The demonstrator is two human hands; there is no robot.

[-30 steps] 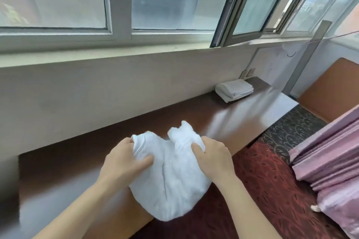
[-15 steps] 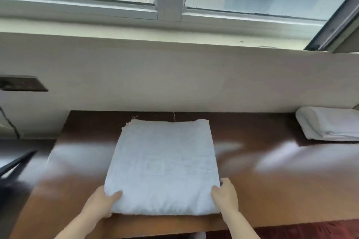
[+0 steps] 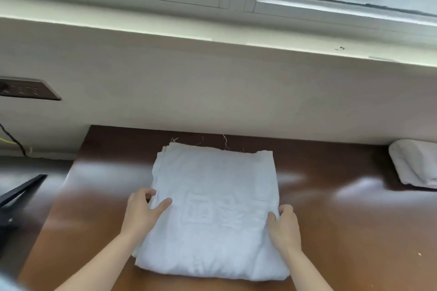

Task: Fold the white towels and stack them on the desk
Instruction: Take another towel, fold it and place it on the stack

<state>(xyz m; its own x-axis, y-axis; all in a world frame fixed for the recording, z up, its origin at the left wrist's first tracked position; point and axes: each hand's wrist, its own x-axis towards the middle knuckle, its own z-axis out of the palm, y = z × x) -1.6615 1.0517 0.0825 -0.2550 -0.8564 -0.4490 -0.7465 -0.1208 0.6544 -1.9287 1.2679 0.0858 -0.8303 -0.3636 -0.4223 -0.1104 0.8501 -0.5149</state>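
A white towel (image 3: 217, 198) lies flat in a rough rectangle on the dark brown desk (image 3: 331, 220), with embossed characters on its upper face and loose threads at its far edge. My left hand (image 3: 144, 212) pinches the towel's left edge about halfway up, thumb on top and fingers under the cloth. My right hand (image 3: 285, 227) grips the right edge at a similar height. A folded white towel (image 3: 413, 165) rests on the desk at the far right, partly cut off by the frame.
The beige wall (image 3: 212, 92) rises straight behind the desk, under a window sill. A dark socket panel (image 3: 28, 90) is on the wall at left, with a cable below it. A black object (image 3: 16, 191) juts in at the left edge.
A second ago both hands held the towel bunched up in the air. It now lies spread on the desk, and my hands have slid from its near corners up to its side edges.
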